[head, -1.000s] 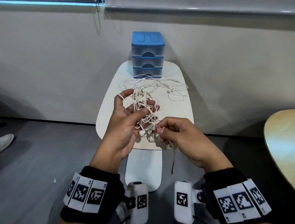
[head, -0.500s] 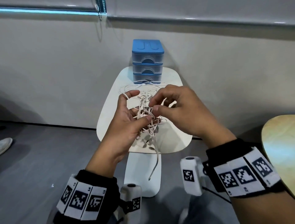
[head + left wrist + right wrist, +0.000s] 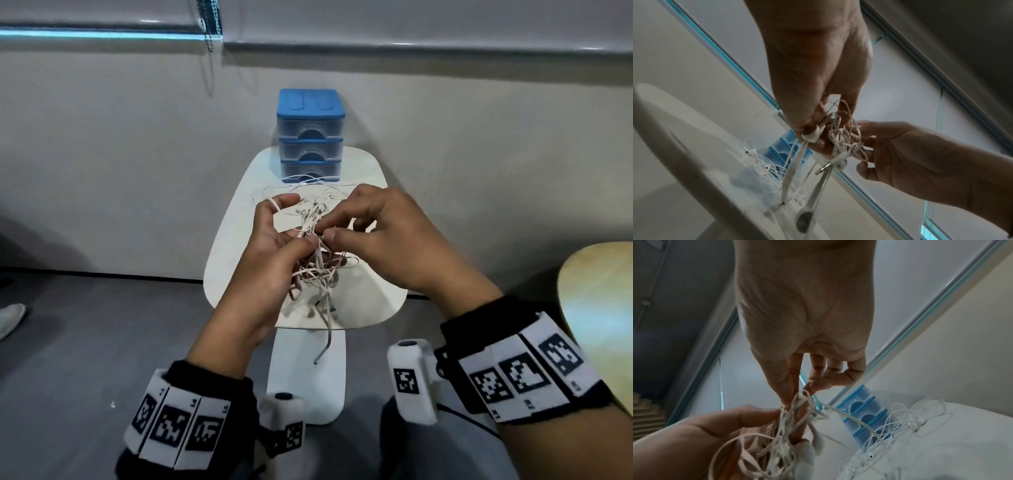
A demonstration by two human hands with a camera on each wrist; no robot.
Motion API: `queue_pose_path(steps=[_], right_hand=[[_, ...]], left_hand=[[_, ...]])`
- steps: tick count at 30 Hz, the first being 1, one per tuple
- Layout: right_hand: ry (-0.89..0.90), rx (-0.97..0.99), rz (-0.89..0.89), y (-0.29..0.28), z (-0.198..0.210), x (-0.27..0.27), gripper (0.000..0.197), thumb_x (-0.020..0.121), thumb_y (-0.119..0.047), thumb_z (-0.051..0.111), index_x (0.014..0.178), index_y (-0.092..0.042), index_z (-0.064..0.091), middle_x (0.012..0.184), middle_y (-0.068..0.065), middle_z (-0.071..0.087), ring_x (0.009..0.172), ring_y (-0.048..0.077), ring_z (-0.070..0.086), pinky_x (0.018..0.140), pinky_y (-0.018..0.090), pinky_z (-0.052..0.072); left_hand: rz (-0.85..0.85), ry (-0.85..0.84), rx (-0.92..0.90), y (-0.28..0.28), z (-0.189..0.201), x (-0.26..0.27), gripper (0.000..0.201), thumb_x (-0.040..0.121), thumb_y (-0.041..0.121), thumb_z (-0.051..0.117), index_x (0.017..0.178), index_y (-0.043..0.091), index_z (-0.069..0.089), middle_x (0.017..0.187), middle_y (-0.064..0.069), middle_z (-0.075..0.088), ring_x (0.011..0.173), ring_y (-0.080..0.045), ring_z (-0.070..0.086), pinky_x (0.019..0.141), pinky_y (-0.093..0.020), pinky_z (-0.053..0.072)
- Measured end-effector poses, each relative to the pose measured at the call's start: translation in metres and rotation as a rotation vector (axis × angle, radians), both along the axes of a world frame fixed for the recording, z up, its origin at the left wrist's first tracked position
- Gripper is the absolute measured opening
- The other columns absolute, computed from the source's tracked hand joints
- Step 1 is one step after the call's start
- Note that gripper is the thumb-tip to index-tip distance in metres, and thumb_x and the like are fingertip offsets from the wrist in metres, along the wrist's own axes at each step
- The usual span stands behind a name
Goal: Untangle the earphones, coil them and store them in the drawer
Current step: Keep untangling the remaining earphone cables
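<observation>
Left hand (image 3: 270,250) cradled tangled earphones (image 3: 317,263) above worktop (image 3: 373,298); right hand (image 3: 380,240) pinched a strand. Drawer unit (image 3: 310,135) at the back, all three drawers closed, contents unclear.

The tangled earphones (image 3: 317,260) were pale pinkish-cream; a second set of earphones (image 3: 308,181) on the table was white; the table (image 3: 233,246) itself was white; the drawer unit (image 3: 310,137) had a bright blue top and blue bands between clear grey drawers; the wristbands (image 3: 178,428) were black with black-and-white square-coded tags; the floor (image 3: 85,342) was dark grey.
</observation>
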State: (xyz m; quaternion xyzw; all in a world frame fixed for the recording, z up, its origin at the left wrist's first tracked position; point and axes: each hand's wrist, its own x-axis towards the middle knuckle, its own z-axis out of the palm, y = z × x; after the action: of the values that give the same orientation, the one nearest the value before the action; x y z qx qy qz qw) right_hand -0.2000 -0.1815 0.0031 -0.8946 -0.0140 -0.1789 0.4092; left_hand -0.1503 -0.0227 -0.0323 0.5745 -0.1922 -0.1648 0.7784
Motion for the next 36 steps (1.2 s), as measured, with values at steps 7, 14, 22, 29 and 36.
queue_pose_path(steps=[7, 14, 22, 29, 36], right_hand=[[0.068, -0.135, -0.111, 0.006, 0.007, 0.006, 0.009, 0.078, -0.028, 0.085, 0.077, -0.021, 0.079, 0.074, -0.003, 0.065, 0.062, 0.006, 0.054, 0.059, 0.015, 0.041], [-0.022, -0.324, -0.178, 0.012, 0.006, 0.004, 0.003, 0.078, -0.018, 0.08, 0.079, -0.021, 0.079, 0.083, -0.007, 0.054, 0.073, 0.007, 0.048, 0.065, 0.026, 0.04], [0.062, -0.218, -0.17, 0.008, 0.005, 0.011, 0.009, 0.082, -0.021, 0.081, 0.076, -0.016, 0.077, 0.069, -0.009, 0.057, 0.064, 0.0, 0.051, 0.058, 0.009, 0.037], [0.08, 0.036, -0.116, 0.004, 0.005, 0.011, 0.01, 0.082, -0.01, 0.078, 0.075, -0.006, 0.073, 0.069, -0.002, 0.068, 0.057, 0.0, 0.057, 0.064, 0.02, 0.048], [0.172, 0.474, -0.012, -0.004, 0.014, 0.001, 0.01, 0.083, 0.001, 0.068, 0.088, 0.009, 0.066, 0.062, 0.0, 0.057, 0.05, 0.003, 0.041, 0.05, 0.016, 0.031]], left_hand=[[0.001, -0.141, 0.166, -0.004, 0.01, -0.008, 0.045, 0.102, -0.004, 0.051, 0.137, 0.021, 0.036, 0.047, 0.013, 0.057, 0.044, 0.0, 0.055, 0.045, -0.011, 0.041], [0.024, -0.146, 0.21, -0.01, 0.009, -0.003, 0.053, 0.101, -0.004, 0.05, 0.136, 0.033, 0.035, 0.061, 0.006, 0.065, 0.063, -0.014, 0.064, 0.068, -0.028, 0.052], [0.037, -0.186, 0.234, -0.009, 0.012, 0.0, 0.055, 0.102, -0.004, 0.045, 0.137, 0.037, 0.032, 0.055, 0.009, 0.059, 0.058, -0.011, 0.057, 0.067, -0.032, 0.048], [-0.014, -0.213, 0.285, -0.011, 0.021, 0.01, 0.054, 0.103, 0.001, 0.05, 0.14, 0.037, 0.036, 0.062, 0.003, 0.058, 0.071, -0.023, 0.058, 0.072, -0.051, 0.048], [-0.011, -0.134, 0.167, -0.004, 0.027, 0.017, 0.046, 0.096, -0.006, 0.055, 0.133, 0.021, 0.05, 0.078, -0.004, 0.071, 0.062, -0.017, 0.063, 0.058, -0.029, 0.048]])
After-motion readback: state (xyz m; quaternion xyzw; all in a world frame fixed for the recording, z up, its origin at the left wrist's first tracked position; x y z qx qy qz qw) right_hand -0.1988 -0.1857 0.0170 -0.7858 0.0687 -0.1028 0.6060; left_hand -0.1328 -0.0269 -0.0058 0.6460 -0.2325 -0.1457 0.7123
